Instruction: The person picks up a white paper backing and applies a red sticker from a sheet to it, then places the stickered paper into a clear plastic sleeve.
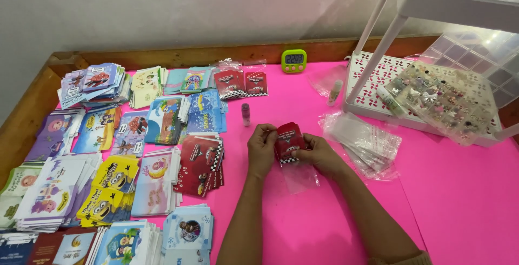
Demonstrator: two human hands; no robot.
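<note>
Hands meet over the middle of a pink table (pixel 335 227). Left hand (pixel 261 145) and right hand (pixel 318 154) both hold a small red card (pixel 288 138) with a checkered lower edge, the left fingers curled and pinching its left side, the right fingers pressed together along its right side and lower corner. A clear plastic sleeve (pixel 300 177) hangs from under the card and lies on the table between the forearms; whether the card sits partly inside it cannot be told

Just beyond the hands, towards the wall, stands a small pink bottle (pixel 246 114), upright and apart from both hands. Near the right hand lies a loose heap of clear plastic bags (pixel 363 140). Left of the left hand sits a stack of red cards (pixel 201 165) of the same kind, and further left the table is covered with many stacks of colourful printed cards (pixel 97 157), in blue, yellow, purple and white. Two more red cards in sleeves (pixel 241 83) lie near the far edge

At the far edge stands a green digital timer (pixel 293 60). A white perforated rack (pixel 373 81) occupies the far right corner, its slanted legs rising out of view; across its lower shelf lies a clear bag of small beads and charms (pixel 438 100), and beside it a clear compartment box (pixel 481 51)
</note>
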